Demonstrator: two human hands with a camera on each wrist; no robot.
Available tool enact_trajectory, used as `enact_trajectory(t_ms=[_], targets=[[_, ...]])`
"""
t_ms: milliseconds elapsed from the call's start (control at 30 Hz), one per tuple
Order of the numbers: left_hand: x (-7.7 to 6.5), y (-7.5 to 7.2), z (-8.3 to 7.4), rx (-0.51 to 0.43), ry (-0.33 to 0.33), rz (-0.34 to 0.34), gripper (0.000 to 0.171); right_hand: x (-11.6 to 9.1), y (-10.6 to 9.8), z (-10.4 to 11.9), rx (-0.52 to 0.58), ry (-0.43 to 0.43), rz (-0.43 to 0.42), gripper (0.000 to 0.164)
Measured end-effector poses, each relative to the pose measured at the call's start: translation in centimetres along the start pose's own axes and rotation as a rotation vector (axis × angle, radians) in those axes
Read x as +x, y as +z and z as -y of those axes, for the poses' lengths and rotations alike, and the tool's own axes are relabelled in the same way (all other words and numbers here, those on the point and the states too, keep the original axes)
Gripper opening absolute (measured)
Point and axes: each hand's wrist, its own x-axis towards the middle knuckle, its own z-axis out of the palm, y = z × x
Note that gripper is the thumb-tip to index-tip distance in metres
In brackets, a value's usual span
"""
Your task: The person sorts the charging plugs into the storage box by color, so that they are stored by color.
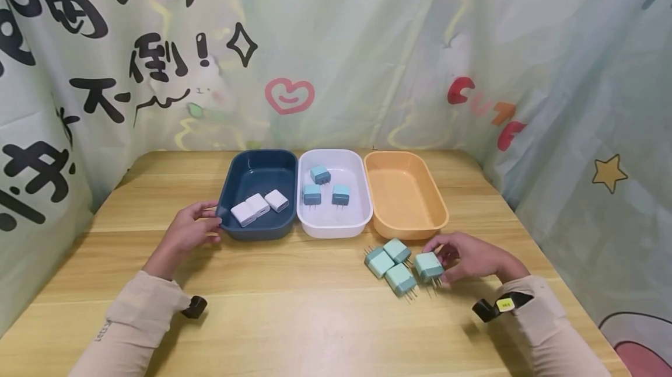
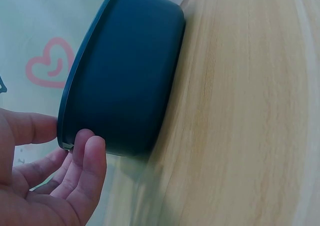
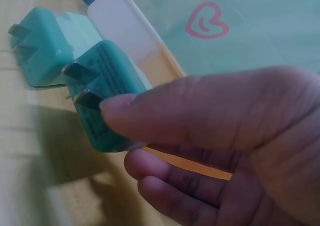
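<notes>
On the near side of the white tray (image 1: 336,223), toward its right, I hold one green charger (image 1: 427,266) pinched between the thumb and fingers of my right hand (image 1: 472,257). Its metal prongs face me, and my thumb presses on the prong face. Whether its underside touches the wooden table (image 1: 294,318) is not clear from these angles. Three more green chargers (image 1: 401,279) lie clustered on the table, just left of the held unit and also on the near side of the white tray.

Left of the white tray stands the navy tray (image 1: 262,175), containing three white chargers (image 1: 258,205). My left hand (image 1: 189,228) rests at its outer left side, fingers apart and touching the rim. Inside the white tray lie three blue chargers (image 1: 340,195). Right of it stands the orange tray (image 1: 406,196).
</notes>
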Motion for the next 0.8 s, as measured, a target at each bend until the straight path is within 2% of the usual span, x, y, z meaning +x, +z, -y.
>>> enact_trajectory(t_ms=[300, 533, 800], targets=[[0.1, 0.0, 0.0, -0.003, -0.009, 0.0, 0.055, 0.6, -0.4, 0.3, 0.045, -0.045, 0.023, 0.045], [0.1, 0.0, 0.1, -0.001, -0.006, 0.0, 0.055, 1.0, -0.8, 0.7, 0.014, -0.05, 0.012, 0.045], [0.1, -0.1, 0.1, 0.007, -0.008, 0.002, 0.055, 1.6, -1.5, 1.1, 0.018, -0.099, 0.028, 0.044]])
